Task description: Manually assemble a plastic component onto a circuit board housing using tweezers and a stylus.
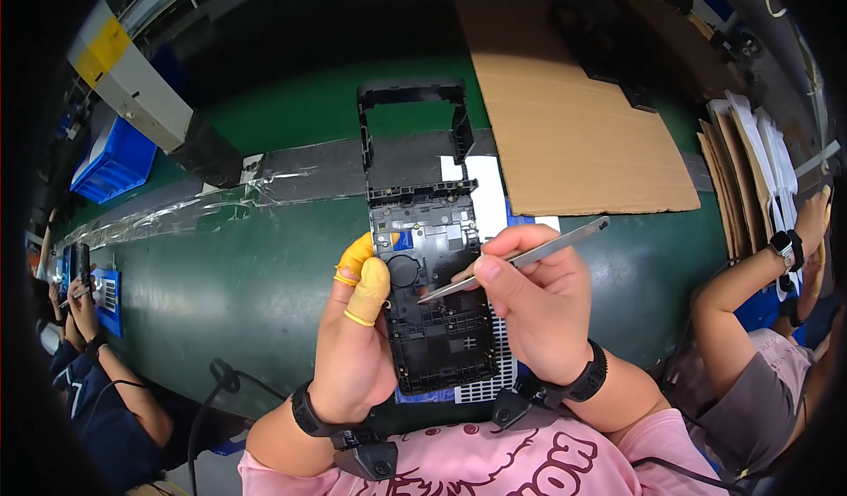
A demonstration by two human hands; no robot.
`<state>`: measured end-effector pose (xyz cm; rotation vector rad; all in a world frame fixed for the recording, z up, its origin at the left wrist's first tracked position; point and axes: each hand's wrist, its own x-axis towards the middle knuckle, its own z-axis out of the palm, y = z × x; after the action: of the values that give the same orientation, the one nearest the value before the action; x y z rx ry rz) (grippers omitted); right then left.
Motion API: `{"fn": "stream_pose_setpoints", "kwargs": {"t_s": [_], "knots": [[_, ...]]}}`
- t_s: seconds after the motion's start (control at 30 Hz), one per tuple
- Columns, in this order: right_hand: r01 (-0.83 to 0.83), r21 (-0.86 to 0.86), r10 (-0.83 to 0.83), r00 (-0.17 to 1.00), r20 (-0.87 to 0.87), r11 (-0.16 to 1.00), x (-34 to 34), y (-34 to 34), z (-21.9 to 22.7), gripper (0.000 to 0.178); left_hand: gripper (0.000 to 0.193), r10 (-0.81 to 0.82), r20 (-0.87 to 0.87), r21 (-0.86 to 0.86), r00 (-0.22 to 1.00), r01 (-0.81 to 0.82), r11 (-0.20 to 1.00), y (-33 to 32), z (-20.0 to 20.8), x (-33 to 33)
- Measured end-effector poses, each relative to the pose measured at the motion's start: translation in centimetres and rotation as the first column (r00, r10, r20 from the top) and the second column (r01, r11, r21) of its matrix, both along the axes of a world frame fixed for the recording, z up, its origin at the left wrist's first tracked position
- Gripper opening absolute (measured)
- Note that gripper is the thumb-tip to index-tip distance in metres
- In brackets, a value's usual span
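My left fingers [367, 293] clamp the black frame [441, 324] by its left edge, over near worktop [221, 267] | my right fingers [507, 283] pinch tweezers [560, 241] above it | worktop extends leftward; cardboard [573, 148] edge bounds far right

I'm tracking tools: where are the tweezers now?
In the head view, the tweezers are in the right hand, right of centre, tips over the black plastic housing.
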<state>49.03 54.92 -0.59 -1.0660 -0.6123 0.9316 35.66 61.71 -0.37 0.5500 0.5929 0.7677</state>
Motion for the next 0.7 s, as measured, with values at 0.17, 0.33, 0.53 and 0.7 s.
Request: {"fn": "stream_pose_setpoints", "kwargs": {"t_s": [0.17, 0.33, 0.53, 0.7], "knots": [[0.001, 0.004, -0.001, 1.000, -0.012, 1.000, -0.19, 0.36, -0.15, 0.015, 0.037, -0.016, 0.034, 0.035, 0.999, 0.015, 0.999, -0.08, 0.07, -0.25], [-0.014, 0.009, 0.014, 1.000, -0.005, 1.000, -0.02, 0.41, -0.44, 0.016, 0.039, -0.034, 0.033, 0.035, 0.999, 0.033, 0.999, 0.09, -0.15, -0.33], [-0.012, 0.007, 0.013, 1.000, -0.024, 1.000, -0.27, 0.37, -0.24, 0.016, 0.040, -0.026, 0.021, 0.020, 0.999, 0.026, 0.999, -0.01, -0.05, -0.41], [-0.005, 0.003, 0.005, 1.000, -0.015, 1.000, -0.36, 0.33, -0.48, 0.016, 0.042, 0.000, -0.031, 0.075, 1.000, 0.002, 0.997, -0.40, -0.11, -0.30]]}}
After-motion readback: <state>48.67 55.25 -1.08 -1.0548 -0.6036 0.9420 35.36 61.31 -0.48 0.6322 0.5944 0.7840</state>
